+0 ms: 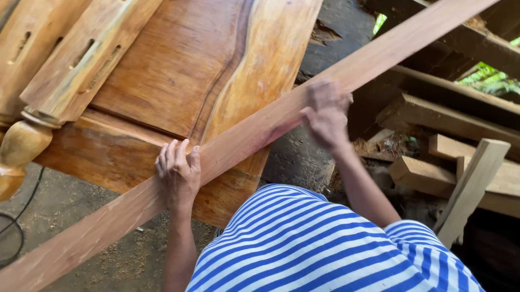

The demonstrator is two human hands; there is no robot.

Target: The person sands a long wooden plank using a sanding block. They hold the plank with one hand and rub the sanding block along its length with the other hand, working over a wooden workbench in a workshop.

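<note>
Your 2 hands are both on the long reddish plank (253, 129), which crosses the whole frame on a diagonal from the lower left corner to the upper right corner. Your left hand (179, 173), left of centre, is folded over the plank's upper edge with its fingers (172, 152) together and pointing up the frame, so it is clamped on the board. Your right hand (327, 114), just right of centre and higher along the plank, is somewhat blurred; its fingers curl around the board's near edge and it too is gripping the plank. Behind the plank, filling the upper left and centre, stands a wide varnished wooden panel (182, 62) with a dark grain streak, and the plank lies across its lower part. At the far left edge a turned wooden post (10, 157) with a rounded knob leans against slotted rails (75, 54). A stack of rough timber offcuts (445, 157) fills the right side. A black cable (9, 229) loops over the sawdust-strewn ground (103, 266) at the lower left. Your blue-and-white striped shirt (309, 248) fills the bottom centre.
</note>
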